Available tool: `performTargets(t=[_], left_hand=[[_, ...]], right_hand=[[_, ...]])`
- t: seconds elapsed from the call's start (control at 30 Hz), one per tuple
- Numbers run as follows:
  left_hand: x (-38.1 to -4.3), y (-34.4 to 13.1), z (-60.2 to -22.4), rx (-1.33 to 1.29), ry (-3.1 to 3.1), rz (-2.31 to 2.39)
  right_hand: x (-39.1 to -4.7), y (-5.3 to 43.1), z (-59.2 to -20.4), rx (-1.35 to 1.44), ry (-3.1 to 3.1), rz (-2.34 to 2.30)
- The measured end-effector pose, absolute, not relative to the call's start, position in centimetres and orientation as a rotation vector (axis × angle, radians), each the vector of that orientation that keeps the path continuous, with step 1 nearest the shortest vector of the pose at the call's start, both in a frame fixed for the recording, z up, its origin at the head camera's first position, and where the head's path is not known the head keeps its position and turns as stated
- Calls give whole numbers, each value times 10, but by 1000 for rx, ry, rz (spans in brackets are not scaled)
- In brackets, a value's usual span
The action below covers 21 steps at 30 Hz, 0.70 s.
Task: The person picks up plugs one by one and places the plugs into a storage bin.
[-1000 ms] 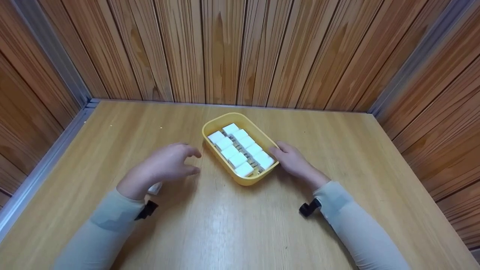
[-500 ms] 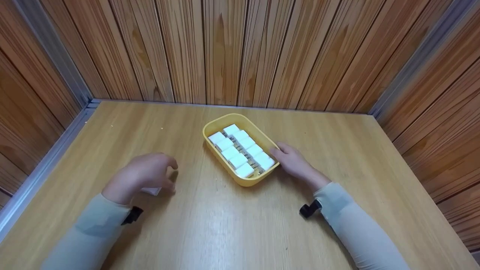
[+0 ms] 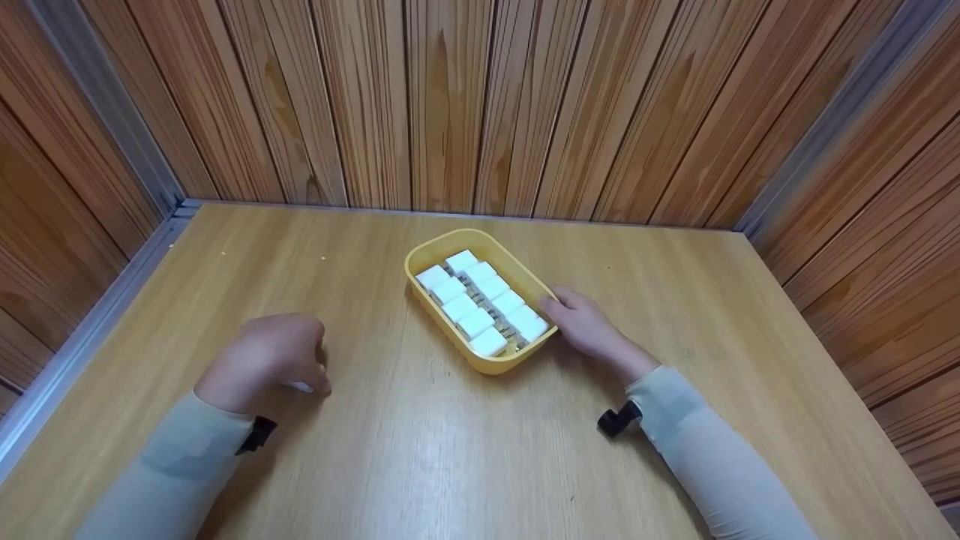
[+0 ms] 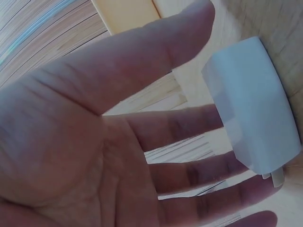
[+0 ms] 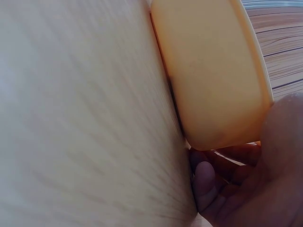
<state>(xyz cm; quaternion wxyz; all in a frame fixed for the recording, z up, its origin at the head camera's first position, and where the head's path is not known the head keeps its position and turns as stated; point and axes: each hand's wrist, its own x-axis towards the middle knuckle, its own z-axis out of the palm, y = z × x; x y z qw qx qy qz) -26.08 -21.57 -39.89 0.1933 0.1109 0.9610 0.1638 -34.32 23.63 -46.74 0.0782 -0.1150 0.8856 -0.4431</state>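
Observation:
A white plug-in charger [image 4: 255, 104] with metal prongs lies on the table, almost wholly hidden beneath my left hand [image 3: 270, 351] in the head view. Seen from the left wrist, the fingers [image 4: 180, 125] reach behind the charger, while the thumb [image 4: 189, 35] stays apart from it. My right hand [image 3: 589, 321] holds the near right corner of a yellow plastic container [image 3: 516, 262], thumb at the rim and fingers bent against the outside. Inside it, several white chargers [image 3: 459, 307] lie in two rows, with prongs facing the middle gap.
The wooden table [image 3: 450, 465] ends at a wood-plank wall [image 3: 442, 105] at the back, with side walls left and right. Black wrist mounts [image 3: 257, 435] sit on both sleeves. Tiny light specks lie on the table at the far left.
My left hand has moved left and toward me, away from the container, and lowered over the loose charger. The right hand and the container stay in place.

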Motion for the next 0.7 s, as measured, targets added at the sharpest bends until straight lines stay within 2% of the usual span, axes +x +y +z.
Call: performTargets(t=[0.43,0.7], left_hand=[[-265,-211,-399,344,2732,248],[-264,-209,-400,383,2731,325]], right_hand=[[-343,235,-469,-361,2665,-1353],[-343,236,-469,-343,2665,-1338]])
